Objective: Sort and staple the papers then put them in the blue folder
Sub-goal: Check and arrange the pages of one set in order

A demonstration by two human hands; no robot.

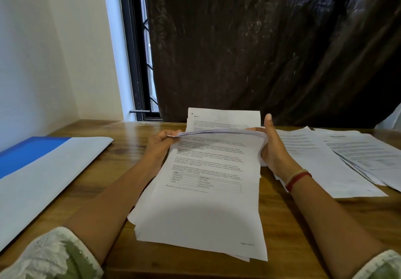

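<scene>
A white wall (pixel 43 51) closes the left side. Below it the blue folder (pixel 28 155) lies open and flat on the table (pixel 303 231), its pale inner flap smooth and reaching toward the near edge. A lace-trimmed green sleeve (pixel 54 255) crosses the near left corner. The left hand (pixel 160 146) pinches the left corner of the top sheets (pixel 223 119), which are bent up off the stack of papers (pixel 201 209) in the middle. The stack is printed with text and a small grid and lies unevenly squared. The right hand (pixel 273 148) grips the sheets' other side, fingers curled beneath and thumb upright, with red and pale wristbands (pixel 298 180) at the wrist. Just beside it, loose papers (pixel 347 159) lie fanned over the glossy brown wood. Behind, a black-framed window (pixel 138 61) meets a dark, wrinkled curtain (pixel 260 40).
</scene>
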